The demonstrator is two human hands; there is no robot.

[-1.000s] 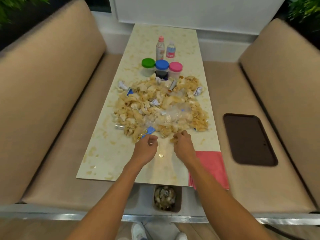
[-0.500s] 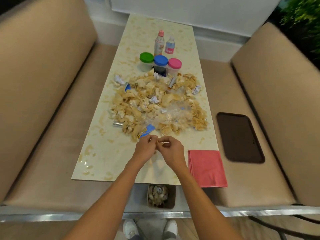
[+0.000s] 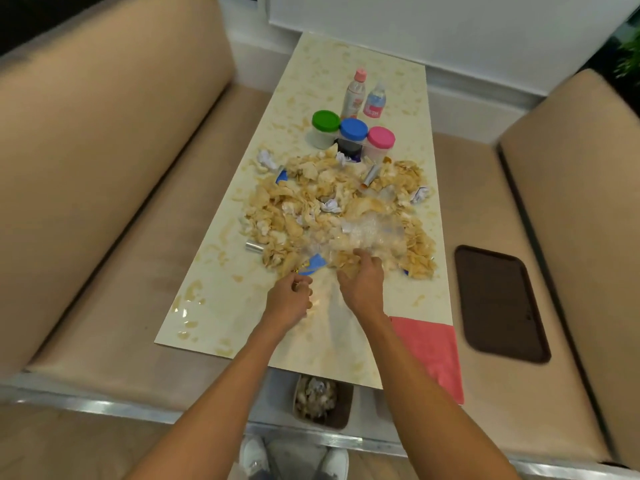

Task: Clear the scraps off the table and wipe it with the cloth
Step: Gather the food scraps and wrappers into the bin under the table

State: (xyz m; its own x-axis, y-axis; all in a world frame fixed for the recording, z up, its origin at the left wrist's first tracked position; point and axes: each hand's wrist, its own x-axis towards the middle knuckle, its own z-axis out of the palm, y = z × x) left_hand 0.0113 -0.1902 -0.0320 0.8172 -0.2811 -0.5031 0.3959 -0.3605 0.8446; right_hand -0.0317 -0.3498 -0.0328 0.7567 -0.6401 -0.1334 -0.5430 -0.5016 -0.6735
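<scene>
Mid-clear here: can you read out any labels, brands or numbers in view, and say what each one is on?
No text reads for certain.
Pink-capped bottle: printed label, too blurred to read.
Small clear bottle: pink label with white letters, too blurred to quote.
Blue wrapper scraps near the left hand: print too small.
Green, blue and pink jar lids: plain.

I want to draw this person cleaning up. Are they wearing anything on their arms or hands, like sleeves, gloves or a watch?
No. Both arms are bare as far as the picture shows, with no sleeves in view. The left hand and right hand have no gloves, and no watch, bracelet or ring can be seen.
</scene>
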